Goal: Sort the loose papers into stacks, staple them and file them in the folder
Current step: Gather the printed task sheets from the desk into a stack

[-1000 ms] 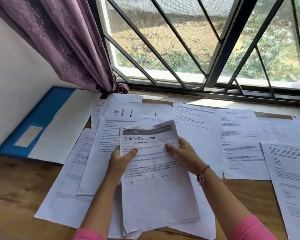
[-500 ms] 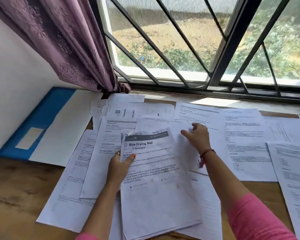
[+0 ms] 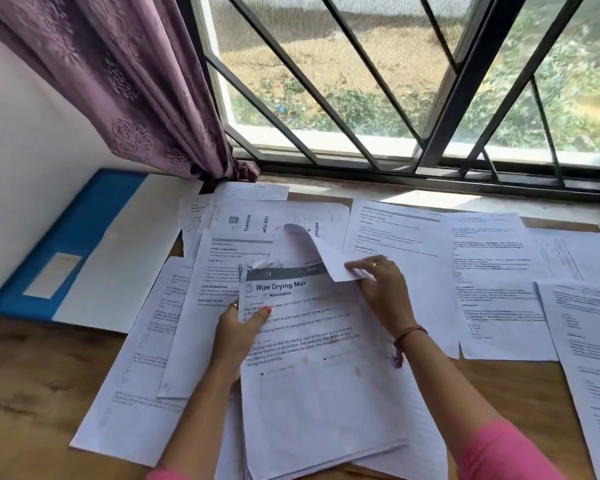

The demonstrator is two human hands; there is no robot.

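White sheet (image 3: pixel 305 251) (curled) in right hand (image 3: pixel 378 285)

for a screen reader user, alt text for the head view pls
A person's left hand holds a "Wipe Drying Mat" paper stack while the right hand pinches a curled sheet, over loose papers beside a blue folder.

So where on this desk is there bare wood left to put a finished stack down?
Bare wood shows at the near left, bordered by the blue folder behind and the leftmost sheet. A smaller patch lies near right, between the right forearm and the right-hand sheets. The middle, around the held stack, is crowded with overlapping papers.
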